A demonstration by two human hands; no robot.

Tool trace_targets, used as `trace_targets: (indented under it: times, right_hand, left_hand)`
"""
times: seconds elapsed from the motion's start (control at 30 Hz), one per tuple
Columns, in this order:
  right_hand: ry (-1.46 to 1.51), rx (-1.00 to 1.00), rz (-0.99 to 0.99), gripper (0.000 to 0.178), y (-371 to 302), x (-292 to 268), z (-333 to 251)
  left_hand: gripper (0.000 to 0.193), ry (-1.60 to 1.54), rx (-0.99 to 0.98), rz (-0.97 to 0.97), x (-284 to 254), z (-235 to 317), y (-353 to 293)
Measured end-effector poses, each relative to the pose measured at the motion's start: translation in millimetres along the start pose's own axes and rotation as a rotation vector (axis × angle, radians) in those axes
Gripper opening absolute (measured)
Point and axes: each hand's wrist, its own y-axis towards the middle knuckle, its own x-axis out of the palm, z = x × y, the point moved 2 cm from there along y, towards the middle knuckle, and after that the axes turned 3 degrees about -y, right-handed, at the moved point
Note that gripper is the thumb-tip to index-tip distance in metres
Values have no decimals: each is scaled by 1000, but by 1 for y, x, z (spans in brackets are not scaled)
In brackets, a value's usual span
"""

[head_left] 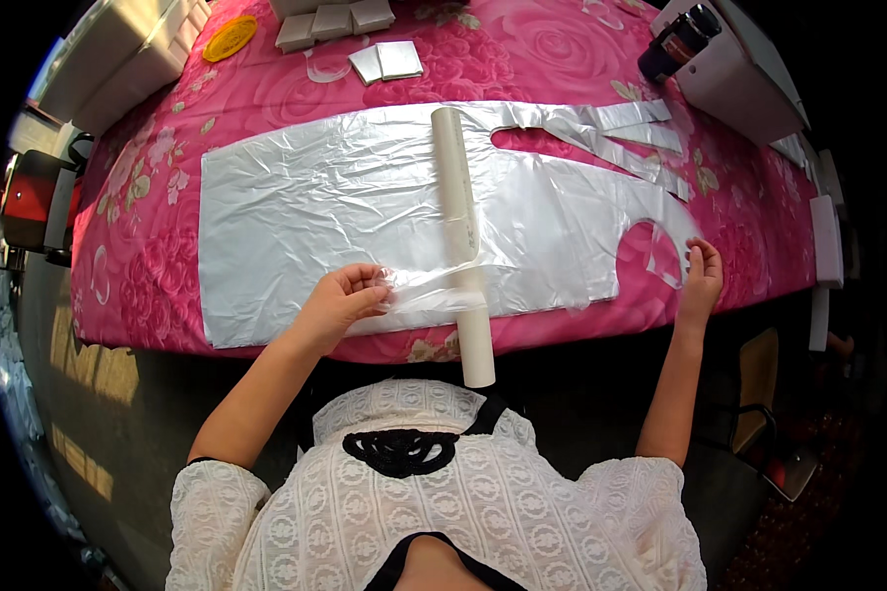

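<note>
The tube (453, 187) lies crosswise on the silver plastic bags (296, 197), its near end projecting past the edge of the pink tablecloth (562, 59). The bags extend to both sides of the tube; their cut-out handle end is on its right. Left hand (350, 300): left of the tube's near half, thumb and fingers closed on a thin, see-through fold of plastic (424, 292) that reaches over the tube. Right hand (702, 281): well right of the tube, fingertips together at a bag strap (675, 225) — firmness of grip cannot be determined. Beyond the tube's far end — flat silver packets (400, 60).
</note>
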Motion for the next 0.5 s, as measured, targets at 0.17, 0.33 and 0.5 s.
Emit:
trace_targets:
  times: [0.17,0.33,0.5]
  right_hand:
    - [-357,40,-843,28,-140,89,-90]
    - [-547,42,-1122,45,-188,119,-87]
    - [-384,234,-1105,44,-187,119,-84]
  left_hand:
    - [31,85,23,-79,-25,26,-9]
    - [33,239,24,-65,-87,61,-22]
    - [33,334,-6,141,-162,77,-43]
